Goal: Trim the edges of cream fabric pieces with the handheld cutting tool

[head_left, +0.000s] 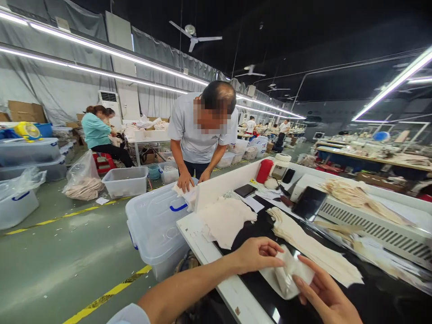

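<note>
A small white fabric piece (290, 272) is being held between both hands at the near edge of the black tabletop (378, 297), low in the head view. It is being pinched at its upper left corner by the left hand (255, 254), whose grip is closed on the cloth with thumb and fingertips drawn together. The right hand (326, 294) is being kept beneath and beside the piece, its fingers only partly curled, with the thumb pressing the right edge of the fabric. Just behind the piece, a long row of cream fabric pieces (313, 247) is lying overlapped on the black surface, and a looser heap of cream cloth (224, 219) is resting to its left, near the white edge of the tabletop. Farther back, a dark tablet (309, 202), a black phone (245, 190) and a red cylinder (264, 171) are standing well apart from the hands. Beside the tabletop, on the floor, a clear plastic bin with blue handles (158, 225) is being leaned over by a person in a grey shirt (199, 135), whose two hands are being pressed onto white cloth at its rim.
</note>
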`<control>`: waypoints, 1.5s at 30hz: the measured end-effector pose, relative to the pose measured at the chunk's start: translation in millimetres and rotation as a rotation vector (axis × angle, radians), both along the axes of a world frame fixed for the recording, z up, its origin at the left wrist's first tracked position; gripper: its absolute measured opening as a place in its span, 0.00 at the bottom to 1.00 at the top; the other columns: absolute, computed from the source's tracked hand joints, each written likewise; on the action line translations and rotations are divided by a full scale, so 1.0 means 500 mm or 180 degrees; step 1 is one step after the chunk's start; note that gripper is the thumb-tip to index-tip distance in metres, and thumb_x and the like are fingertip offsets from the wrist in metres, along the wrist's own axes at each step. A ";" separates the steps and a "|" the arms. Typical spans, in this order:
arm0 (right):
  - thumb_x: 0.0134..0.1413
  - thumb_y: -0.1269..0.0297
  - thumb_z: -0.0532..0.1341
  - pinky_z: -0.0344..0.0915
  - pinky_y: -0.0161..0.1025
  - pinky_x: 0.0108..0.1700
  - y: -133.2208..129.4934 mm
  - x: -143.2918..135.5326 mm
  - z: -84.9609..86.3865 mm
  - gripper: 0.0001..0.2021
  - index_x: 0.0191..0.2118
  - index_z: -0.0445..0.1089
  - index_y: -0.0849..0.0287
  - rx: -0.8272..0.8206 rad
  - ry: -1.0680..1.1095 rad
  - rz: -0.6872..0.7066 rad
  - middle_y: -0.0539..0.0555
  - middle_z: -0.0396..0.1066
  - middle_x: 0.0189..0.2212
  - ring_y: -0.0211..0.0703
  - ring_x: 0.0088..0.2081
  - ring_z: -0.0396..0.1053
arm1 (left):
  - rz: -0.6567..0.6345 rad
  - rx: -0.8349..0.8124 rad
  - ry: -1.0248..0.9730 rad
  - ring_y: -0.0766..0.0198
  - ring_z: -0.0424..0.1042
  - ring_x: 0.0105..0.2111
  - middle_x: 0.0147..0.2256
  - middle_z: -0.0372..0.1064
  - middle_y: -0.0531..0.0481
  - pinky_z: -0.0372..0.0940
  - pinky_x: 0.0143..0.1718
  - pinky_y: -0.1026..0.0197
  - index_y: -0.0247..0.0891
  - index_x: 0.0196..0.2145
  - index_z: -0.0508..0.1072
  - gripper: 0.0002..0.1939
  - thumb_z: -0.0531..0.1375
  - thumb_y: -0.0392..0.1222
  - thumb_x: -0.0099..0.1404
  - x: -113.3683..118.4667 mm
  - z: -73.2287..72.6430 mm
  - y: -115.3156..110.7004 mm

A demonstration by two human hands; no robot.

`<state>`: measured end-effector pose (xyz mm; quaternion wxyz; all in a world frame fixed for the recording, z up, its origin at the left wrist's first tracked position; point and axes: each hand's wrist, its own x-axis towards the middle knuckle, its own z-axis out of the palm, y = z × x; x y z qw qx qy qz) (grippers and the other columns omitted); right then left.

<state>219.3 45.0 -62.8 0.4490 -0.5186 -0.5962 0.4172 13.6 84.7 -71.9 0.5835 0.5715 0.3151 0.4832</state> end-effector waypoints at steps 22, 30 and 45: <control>0.47 0.44 0.71 0.67 0.38 0.30 -0.030 -0.050 0.034 0.32 0.55 0.70 0.55 0.0198 0.0422 0.0072 0.46 0.70 0.27 0.38 0.25 0.66 | -0.0294 -0.0124 -0.0486 0.66 0.66 0.32 0.32 0.67 0.55 0.59 0.38 0.63 0.37 0.54 0.66 0.32 0.67 0.41 0.51 -0.039 0.026 -0.015; 0.46 0.42 0.72 0.67 0.37 0.29 -0.045 -0.061 0.044 0.33 0.54 0.69 0.56 0.0072 0.0473 0.0108 0.49 0.71 0.29 0.39 0.26 0.67 | -0.0291 -0.0336 -0.0578 0.68 0.66 0.32 0.32 0.66 0.56 0.58 0.37 0.65 0.38 0.56 0.66 0.33 0.68 0.42 0.52 -0.041 0.030 -0.023; 0.45 0.43 0.73 0.67 0.38 0.31 -0.055 -0.049 0.028 0.36 0.57 0.66 0.53 -0.0286 0.0605 -0.0164 0.47 0.68 0.30 0.38 0.26 0.64 | -0.0122 -0.0597 -0.0559 0.66 0.66 0.34 0.32 0.70 0.51 0.61 0.41 0.62 0.33 0.35 0.73 0.27 0.72 0.62 0.55 -0.028 0.023 -0.036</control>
